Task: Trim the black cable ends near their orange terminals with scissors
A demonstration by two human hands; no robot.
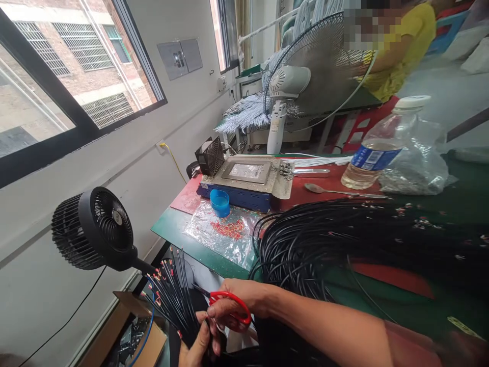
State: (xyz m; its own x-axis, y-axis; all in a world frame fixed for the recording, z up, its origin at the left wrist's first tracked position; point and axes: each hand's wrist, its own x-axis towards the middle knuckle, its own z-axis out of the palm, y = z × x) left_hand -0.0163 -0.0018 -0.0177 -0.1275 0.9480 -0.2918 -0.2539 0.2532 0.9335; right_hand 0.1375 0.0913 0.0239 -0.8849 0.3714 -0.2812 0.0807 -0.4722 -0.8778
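Note:
Low in the head view, my left hand [194, 349] is closed around black cables [179, 300]. Their ends fan upward, showing stripped tips with red and pale wires. My right hand [239, 298] grips scissors by their red handles [245, 312], with the dark blades pointing up and left beside the cables. The fingertips of both hands meet by the cables, and what lies between them is too small to make out. A large heap of black cables [294, 244] spreads over the table to the right of my hands.
A solder pot [246, 171] with a small cooling fan [210, 155] stands on the table. Before it are a blue cup [220, 203] and red scraps [229, 229] on plastic. A spoon [336, 190], a bottle [372, 158], a black fan [101, 224] and a carton [147, 346] surround the workspace. Someone in yellow sits beyond.

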